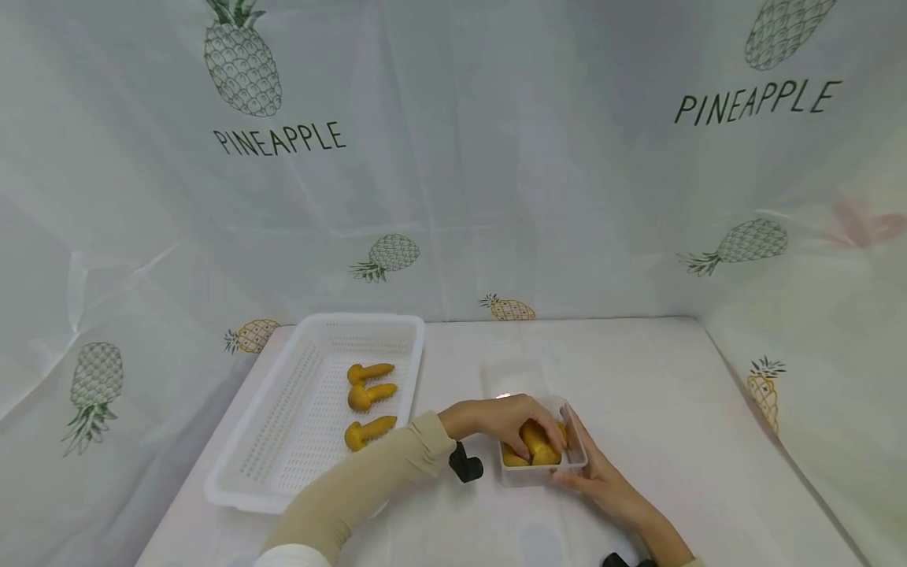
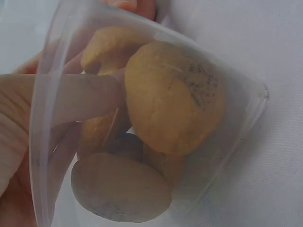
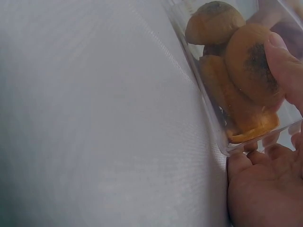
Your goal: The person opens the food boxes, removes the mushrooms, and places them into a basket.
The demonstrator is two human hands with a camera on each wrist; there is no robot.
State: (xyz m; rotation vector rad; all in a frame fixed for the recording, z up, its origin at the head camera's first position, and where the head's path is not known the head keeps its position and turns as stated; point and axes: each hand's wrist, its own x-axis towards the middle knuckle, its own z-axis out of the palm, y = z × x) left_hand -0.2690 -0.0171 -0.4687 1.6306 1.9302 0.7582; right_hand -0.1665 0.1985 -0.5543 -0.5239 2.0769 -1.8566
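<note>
A clear plastic box [image 1: 523, 477] on the table holds several yellow-brown mushrooms [image 2: 175, 104]. My left hand [image 1: 506, 419] reaches down into it from the left, thumb and fingers around a mushroom [image 1: 540, 446]. Through the box wall in the left wrist view, a finger lies against a rounded cap. My right hand [image 1: 602, 482] grips the box at its right side, with the thumb at the near corner and the fingers along the far side. In the right wrist view, caps and stems [image 3: 222, 90] show through the plastic.
To the left stands a white perforated basket [image 1: 258, 498] with three mushrooms [image 1: 370, 397] lying in it. A clear lid-like piece [image 1: 512, 378] lies just behind the box. A pineapple-print sheet [image 1: 460, 181] hangs at the back and sides of the white table [image 1: 638, 370].
</note>
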